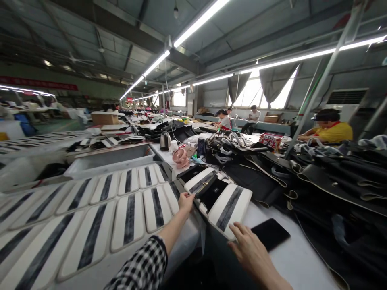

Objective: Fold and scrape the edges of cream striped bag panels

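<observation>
My left hand (185,201), in a checked sleeve, pinches the near edge of a white padded panel with a dark stripe (202,182) on the work table. My right hand (249,246) rests with its fingers spread on the lower corner of another white striped panel (230,208). A black piece (213,192) lies between the two panels. To the left, several matching striped panels (128,215) lie in rows.
A black phone (270,233) lies flat just right of my right hand. Heaps of black straps and leather pieces (326,181) cover the right side. A pink fan (180,157), a kettle (165,140) and a grey tray (111,161) stand beyond. Other people sit at far tables.
</observation>
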`<state>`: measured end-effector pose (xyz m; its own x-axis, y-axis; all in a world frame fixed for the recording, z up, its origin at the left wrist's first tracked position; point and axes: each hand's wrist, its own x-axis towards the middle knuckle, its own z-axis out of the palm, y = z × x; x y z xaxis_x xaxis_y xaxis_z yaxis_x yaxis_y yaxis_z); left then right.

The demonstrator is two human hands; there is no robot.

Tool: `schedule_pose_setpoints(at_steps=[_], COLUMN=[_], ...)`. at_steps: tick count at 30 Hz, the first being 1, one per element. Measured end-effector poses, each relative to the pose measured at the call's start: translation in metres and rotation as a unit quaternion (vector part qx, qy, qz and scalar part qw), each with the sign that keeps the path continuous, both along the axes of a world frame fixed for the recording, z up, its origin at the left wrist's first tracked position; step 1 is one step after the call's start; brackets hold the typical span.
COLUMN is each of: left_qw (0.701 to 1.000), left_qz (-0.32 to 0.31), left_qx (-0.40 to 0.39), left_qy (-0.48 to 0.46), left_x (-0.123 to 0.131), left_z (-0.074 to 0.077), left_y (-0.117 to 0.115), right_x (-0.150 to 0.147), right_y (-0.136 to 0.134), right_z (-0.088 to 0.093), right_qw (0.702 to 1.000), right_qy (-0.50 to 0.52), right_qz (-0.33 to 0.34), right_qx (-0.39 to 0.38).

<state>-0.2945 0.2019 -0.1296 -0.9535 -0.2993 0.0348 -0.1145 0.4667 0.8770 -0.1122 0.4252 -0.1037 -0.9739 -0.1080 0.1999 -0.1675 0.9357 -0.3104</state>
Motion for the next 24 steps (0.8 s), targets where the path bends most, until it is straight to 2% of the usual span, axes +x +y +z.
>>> schedule_pose_setpoints(at_steps=[3,6,8,10,11,13,14,15,16,17,18,20,22,24], left_qw=[0.996,0.977,0.955,0.928,0.911,0.862,0.83,0.796,0.769,0.755,0.756,0.79,0.821,0.834], left_qz=[-0.052,-0.139,-0.204,-0.273,-0.313,-0.405,-0.452,-0.492,-0.519,-0.531,-0.53,-0.52,-0.52,-0.525], left_qx=[-0.067,-0.14,-0.177,-0.193,-0.197,-0.217,-0.238,-0.263,-0.289,-0.308,-0.313,-0.256,-0.158,-0.084], left_qy=[0.022,0.076,0.124,0.166,0.183,0.212,0.225,0.233,0.236,0.232,0.224,0.199,0.176,0.148], left_x=[-0.014,-0.014,-0.009,0.0,0.006,0.019,0.025,0.032,0.037,0.042,0.045,0.046,0.042,0.033], left_z=[0.002,0.008,0.014,0.019,0.019,0.014,0.009,0.004,-0.002,-0.007,-0.011,-0.011,-0.003,0.009], left_y=[0.0,0.0,0.004,0.012,0.018,0.031,0.037,0.043,0.049,0.053,0.056,0.059,0.058,0.054], right_x=[-0.041,-0.055,-0.056,-0.057,-0.058,-0.063,-0.066,-0.069,-0.072,-0.074,-0.076,-0.081,-0.085,-0.089], right_y=[-0.021,-0.022,-0.015,-0.006,0.0,0.009,0.013,0.016,0.019,0.021,0.022,0.022,0.02,0.016], right_z=[-0.001,-0.019,-0.034,-0.044,-0.047,-0.046,-0.043,-0.039,-0.034,-0.028,-0.021,-0.008,0.002,0.006], right_qw=[0.997,0.997,1.0,0.988,0.962,0.874,0.832,0.802,0.788,0.78,0.771,0.759,0.763,0.781], right_qy=[-0.011,-0.011,0.022,0.052,0.053,0.029,0.007,-0.018,-0.041,-0.059,-0.072,-0.085,-0.083,-0.073], right_qz=[0.009,0.004,-0.005,-0.072,-0.131,-0.238,-0.267,-0.274,-0.263,-0.244,-0.224,-0.182,-0.141,-0.112], right_qx=[0.077,0.078,0.02,-0.13,-0.235,-0.423,-0.487,-0.53,-0.556,-0.573,-0.592,-0.619,-0.626,-0.61])
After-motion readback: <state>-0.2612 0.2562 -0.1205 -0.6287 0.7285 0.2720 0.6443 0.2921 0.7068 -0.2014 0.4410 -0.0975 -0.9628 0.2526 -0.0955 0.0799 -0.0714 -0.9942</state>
